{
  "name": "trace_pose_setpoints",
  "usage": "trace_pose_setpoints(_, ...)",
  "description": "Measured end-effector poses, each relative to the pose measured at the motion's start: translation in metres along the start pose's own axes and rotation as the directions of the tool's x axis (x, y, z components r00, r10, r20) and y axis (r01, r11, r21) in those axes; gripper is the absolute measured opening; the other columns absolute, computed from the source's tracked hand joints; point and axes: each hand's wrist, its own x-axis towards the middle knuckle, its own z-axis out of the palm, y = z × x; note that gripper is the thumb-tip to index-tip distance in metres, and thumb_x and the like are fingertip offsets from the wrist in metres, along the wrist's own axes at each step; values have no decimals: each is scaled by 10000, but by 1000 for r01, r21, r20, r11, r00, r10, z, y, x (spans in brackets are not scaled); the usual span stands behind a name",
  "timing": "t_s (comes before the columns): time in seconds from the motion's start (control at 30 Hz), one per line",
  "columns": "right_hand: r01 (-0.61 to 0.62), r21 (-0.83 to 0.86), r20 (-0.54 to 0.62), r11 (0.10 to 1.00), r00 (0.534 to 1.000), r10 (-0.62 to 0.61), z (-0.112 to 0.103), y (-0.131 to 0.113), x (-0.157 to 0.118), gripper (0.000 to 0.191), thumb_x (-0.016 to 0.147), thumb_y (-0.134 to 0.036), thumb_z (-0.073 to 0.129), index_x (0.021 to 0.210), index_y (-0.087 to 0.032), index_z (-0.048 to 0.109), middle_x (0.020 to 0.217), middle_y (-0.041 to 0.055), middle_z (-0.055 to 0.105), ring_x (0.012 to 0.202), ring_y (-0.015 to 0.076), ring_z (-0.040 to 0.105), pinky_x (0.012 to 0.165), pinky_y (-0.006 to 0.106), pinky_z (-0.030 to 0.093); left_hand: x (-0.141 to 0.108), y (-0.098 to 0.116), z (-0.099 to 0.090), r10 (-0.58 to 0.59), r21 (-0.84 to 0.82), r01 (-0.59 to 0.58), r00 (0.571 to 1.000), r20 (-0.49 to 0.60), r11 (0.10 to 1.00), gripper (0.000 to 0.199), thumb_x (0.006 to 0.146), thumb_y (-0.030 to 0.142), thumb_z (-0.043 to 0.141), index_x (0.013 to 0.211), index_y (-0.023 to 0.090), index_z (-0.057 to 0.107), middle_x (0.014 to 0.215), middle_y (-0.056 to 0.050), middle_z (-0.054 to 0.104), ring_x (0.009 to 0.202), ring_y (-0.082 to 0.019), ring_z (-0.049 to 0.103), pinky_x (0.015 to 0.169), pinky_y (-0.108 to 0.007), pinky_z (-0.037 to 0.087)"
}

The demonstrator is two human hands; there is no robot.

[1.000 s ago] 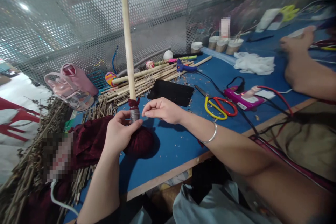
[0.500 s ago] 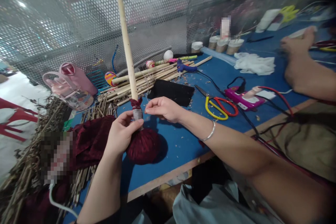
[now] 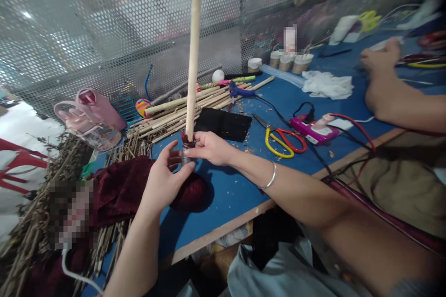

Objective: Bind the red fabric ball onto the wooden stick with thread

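Note:
A pale wooden stick (image 3: 193,55) stands upright with a dark red cloth-covered ball (image 3: 191,193) at its lower end, resting on the table. Grey wrapping binds the cloth around the stick at the neck (image 3: 186,158). My left hand (image 3: 167,174) curls loosely about this neck, its thumb against the wrapping and its other fingers partly behind. From the other side, my right hand (image 3: 212,149) grips the top of the neck between thumb and fingers. Whether a thin thread runs between its fingertips is too small to see. Dark red velvet cloth (image 3: 120,185) lies left of my left hand.
Scissors (image 3: 278,141), a black cloth (image 3: 223,124), a blue glue gun (image 3: 242,90) and a purple power strip (image 3: 311,130) lie on the blue table. Wooden sticks (image 3: 212,102) and a pink bag (image 3: 94,118) are behind. Another person's arm (image 3: 386,88) reaches in at right.
My right hand has moved from beside the neck onto it. The stick has swung from leaning left to nearly upright. My left fingers have loosened, and the view has shifted slightly.

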Motion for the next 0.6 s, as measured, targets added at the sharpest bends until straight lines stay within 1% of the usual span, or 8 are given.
trace_pose_setpoints(0.07,-1,-76,-33,997,999,-2,1,0,0,301,750,-296,638,965,-94,582,520,-81,350,454,34,270,407,175,177,2,4,2,23,205,-10,998,-59,979,613,658,348,716,1208,172,510,913,-59,670,814,-202,633,754,-335,480)
trace_pose_setpoints(0.1,-1,-92,-38,996,999,-2,1,0,0,305,754,-305,631,970,-96,582,522,-80,350,458,38,274,409,177,178,4,6,2,25,249,-13,999,-45,968,576,662,356,707,1175,166,528,892,-58,672,787,-203,633,733,-333,482)
trace_pose_setpoints(0.17,-2,-100,-49,995,999,-3,0,1,0,319,760,-323,619,985,-104,566,531,-79,359,466,43,281,418,179,193,10,7,0,26,255,-27,1000,10,967,527,681,347,679,1151,156,534,911,-63,668,779,-198,629,721,-324,481)
trace_pose_setpoints(0.27,9,-123,-63,992,998,-17,-3,2,1,267,779,-370,583,850,-114,558,541,-70,376,482,46,291,450,187,228,21,2,-6,35,182,-43,998,46,982,429,701,312,637,1087,147,548,911,-53,652,777,-181,613,728,-307,471)
trace_pose_setpoints(0.33,32,-174,-84,984,995,-47,-3,2,1,306,788,-403,559,673,-121,527,533,-60,358,498,48,288,473,195,234,25,-3,-9,6,59,-9,998,56,998,311,714,294,605,986,154,546,847,-27,637,749,-168,606,720,-298,468)
trace_pose_setpoints(0.4,48,-234,-113,971,991,-76,-1,3,1,378,785,-424,550,561,-128,480,517,-54,342,506,51,286,484,203,229,26,-8,-10,-25,-108,35,996,90,994,234,720,269,585,916,168,507,787,-1,615,712,-149,601,708,-289,468)
trace_pose_setpoints(0.47,55,-296,-140,954,985,-100,2,3,1,415,776,-438,553,515,-136,442,495,-54,325,500,52,277,481,208,215,25,-10,-10,-15,-209,41,992,124,977,200,717,232,578,881,178,477,759,18,594,672,-125,584,685,-268,458)
trace_pose_setpoints(0.6,110,-388,-169,915,968,-188,6,1,0,438,775,-404,549,476,-150,354,480,-57,270,499,51,250,483,215,200,19,-12,-10,55,-236,-19,988,147,971,123,737,185,537,834,184,461,707,38,553,627,-96,527,630,-231,413)
